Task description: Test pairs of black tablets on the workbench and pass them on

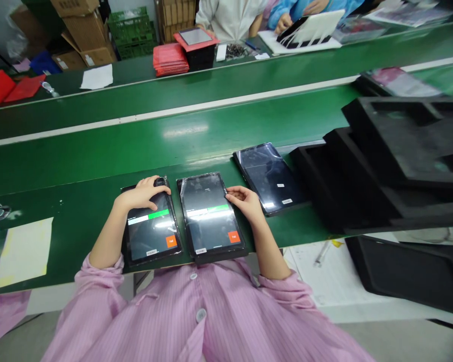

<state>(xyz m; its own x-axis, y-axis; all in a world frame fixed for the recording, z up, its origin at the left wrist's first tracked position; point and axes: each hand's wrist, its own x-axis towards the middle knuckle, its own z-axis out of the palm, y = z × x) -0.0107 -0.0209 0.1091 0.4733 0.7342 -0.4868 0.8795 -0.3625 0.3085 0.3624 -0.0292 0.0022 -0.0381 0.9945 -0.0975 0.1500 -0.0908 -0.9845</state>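
Note:
Two tablets with lit screens lie side by side on the green bench before me. My left hand point(143, 193) rests over the top part of the left tablet point(151, 234), its fingers spread and its thumb above the screen. At the middle tablet point(209, 216), my right hand point(245, 201) has its thumb and fingers closed on the right edge. Both screens show a green bar and an orange button reading "Fail". To the right of that hand is a third tablet point(268, 176), dark-screened, with small white labels.
Black foam trays point(411, 146) are stacked at the right. A black tablet-like slab point(407, 271) lies below them beside white paper point(317, 276). Another sheet point(24, 254) lies at the left. Across the bench stand red sleeves point(169, 59), and co-workers' hands point(285, 22) handle a white-cased tablet point(313, 30).

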